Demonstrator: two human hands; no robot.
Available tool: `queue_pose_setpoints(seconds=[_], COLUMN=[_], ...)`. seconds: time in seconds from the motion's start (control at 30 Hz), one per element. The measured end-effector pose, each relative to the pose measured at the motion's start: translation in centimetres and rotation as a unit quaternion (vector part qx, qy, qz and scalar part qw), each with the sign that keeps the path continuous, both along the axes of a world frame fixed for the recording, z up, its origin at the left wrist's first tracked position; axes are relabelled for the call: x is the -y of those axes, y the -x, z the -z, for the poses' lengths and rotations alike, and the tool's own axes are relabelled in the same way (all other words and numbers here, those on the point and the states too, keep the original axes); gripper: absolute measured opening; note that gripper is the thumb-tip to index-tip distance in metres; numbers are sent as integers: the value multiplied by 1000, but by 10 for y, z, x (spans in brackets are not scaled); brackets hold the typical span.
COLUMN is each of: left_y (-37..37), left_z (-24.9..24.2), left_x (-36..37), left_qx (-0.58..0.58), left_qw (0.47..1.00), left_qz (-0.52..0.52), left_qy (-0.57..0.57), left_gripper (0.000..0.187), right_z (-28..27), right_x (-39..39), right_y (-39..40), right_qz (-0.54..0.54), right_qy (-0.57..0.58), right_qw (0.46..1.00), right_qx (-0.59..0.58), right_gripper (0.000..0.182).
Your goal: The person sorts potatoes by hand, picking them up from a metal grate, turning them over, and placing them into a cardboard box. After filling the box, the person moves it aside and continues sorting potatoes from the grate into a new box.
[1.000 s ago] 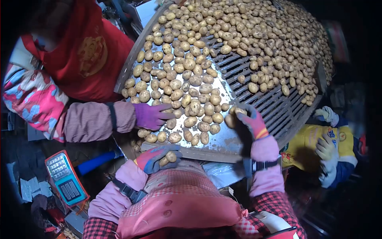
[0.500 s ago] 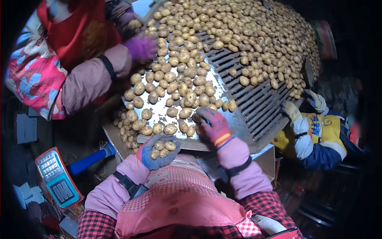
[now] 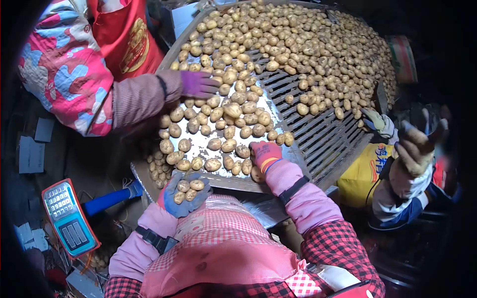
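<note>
My left hand (image 3: 181, 199), in a grey-blue and pink glove, is palm up and cupped under several small potatoes (image 3: 190, 195), just off the near edge of the metal sorting tray (image 3: 203, 142). My right hand (image 3: 266, 153), in a pink glove, is on the tray's right side with its fingers curled downward. Right beside its fingers lies a potato (image 3: 243, 151), and another potato (image 3: 257, 174) sits below the wrist. What the right fingers hold, if anything, is hidden. Loose potatoes (image 3: 229, 145) are spread over the tray in front of both hands.
A slatted rack (image 3: 318, 131) slopes beside the tray, below a big potato pile (image 3: 318, 44). A co-worker's purple-gloved hand (image 3: 199, 84) reaches over the tray from the left. Another person's raised gloved hand (image 3: 417, 149) is at right. A scale (image 3: 70, 218) stands at lower left.
My left hand has shifted slightly left with its potatoes. My right hand has moved slightly down, its fingers more curled. The left co-worker's purple glove reaches further over the tray; the right person's hand has risen.
</note>
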State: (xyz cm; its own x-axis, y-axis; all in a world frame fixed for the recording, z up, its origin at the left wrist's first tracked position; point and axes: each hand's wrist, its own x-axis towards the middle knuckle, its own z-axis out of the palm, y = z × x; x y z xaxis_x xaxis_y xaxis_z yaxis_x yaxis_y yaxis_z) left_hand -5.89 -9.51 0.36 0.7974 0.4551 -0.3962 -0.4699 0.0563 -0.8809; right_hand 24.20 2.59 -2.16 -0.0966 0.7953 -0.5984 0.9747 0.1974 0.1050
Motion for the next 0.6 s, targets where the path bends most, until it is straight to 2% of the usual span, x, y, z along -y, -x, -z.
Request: queue_pose_setpoints(seconds=[0.03, 0.07, 0.1, 0.13, 0.17, 0.2, 0.23, 0.27, 0.33, 0.37, 0.4, 0.43, 0.47, 0.5, 0.53, 0.6], left_y=[-4, -7, -10, -12, -13, -17, -22, -35, -63, -78, -99, -113, -126, -138, -147, -159], left_z=[-5, -8, -3, -2, -3, -4, -13, -6, -34, -28, -28, -40, -54, -58, -60, -68], left_x=[-1, -2, -1, -6, -14, -24, -35, -41, -59, -56, -51, -49, -47, -45, -40, -26], left_qx=[-191, -364, -363, -360, -419, -474, -505, -689, -649, -764, -764, -758, -748, -735, -709, -669], left_qw=[954, 821, 843, 841, 810, 775, 747, 447, 528, 69, -197, -246, -294, -299, -302, -322], left_qz=[70, 132, 102, 107, 115, 123, 124, 120, 181, 107, 71, 73, 69, 39, 31, 7], left_qy=[-219, -420, -384, -390, -395, -400, -415, -558, -516, -633, -610, -600, -591, -607, -637, -669], left_gripper=[51, 50, 52, 52, 52, 52, 49, 45, 42, 43, 55, 62, 68, 68, 71, 74], right_z=[-4, -10, -15, -7, 0, 0, 2, 0, -33, -34, -36, -43, -53, -61, -63, -61], right_x=[7, 15, 25, 36, 48, 60, 74, 85, 94, 93, 92, 94, 99, 105, 117, 144], right_y=[-7, -16, -22, -26, -26, -18, -4, 14, 51, 65, 73, 72, 69, 59, 47, 28], right_qz=[7, 66, 124, 234, 379, 500, 541, 547, 606, 547, 480, 468, 446, 420, 407, 474], right_qy=[-5, -57, -108, -164, -99, -32, 51, 130, 186, 236, 282, 262, 179, 87, 56, 58], right_qw=[1000, 993, 973, 908, 797, 637, 456, 252, 58, 25, -4, -4, 23, 51, 52, 15], right_qx=[2, -81, -162, -306, -459, -587, -705, -788, -772, -803, -831, -844, -877, -902, -910, -879], right_gripper=[33, 32, 31, 45, 51, 58, 60, 63, 67, 65, 64, 64, 63, 63, 63, 60])
